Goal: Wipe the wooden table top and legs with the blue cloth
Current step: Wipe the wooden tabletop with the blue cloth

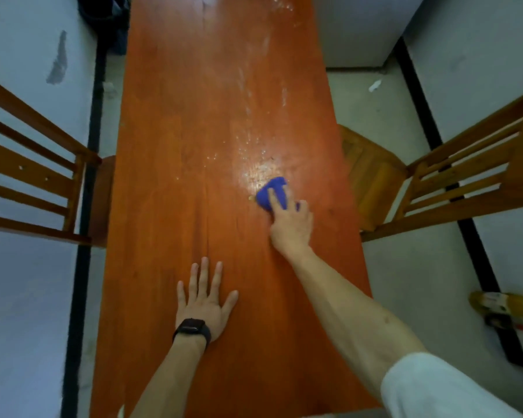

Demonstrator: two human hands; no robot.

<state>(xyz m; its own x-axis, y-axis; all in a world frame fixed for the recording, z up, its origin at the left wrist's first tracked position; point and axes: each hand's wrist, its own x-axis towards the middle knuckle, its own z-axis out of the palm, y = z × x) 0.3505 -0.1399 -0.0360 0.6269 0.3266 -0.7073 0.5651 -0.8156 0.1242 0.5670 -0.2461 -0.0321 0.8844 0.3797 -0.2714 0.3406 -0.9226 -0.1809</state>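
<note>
Beneath the right hand (290, 224), fingers (276, 200) curled around it, blue cloth (273, 186) on table top (194, 116).

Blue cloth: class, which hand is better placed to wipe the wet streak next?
Right. The right hand holds the blue cloth at the wet streak; the left hand lies flat and empty.

Long orange-brown wooden table (178, 131), glossy. Blue cloth (274, 190) bunched on top, about mid-length, toward the right edge. Right hand (290, 224) holds it down, one finger laid over it. Left hand (204, 303) flat on the wood, fingers spread, near the near edge. Wet streaks (254, 116) run from the far right corner to the cloth.
</note>
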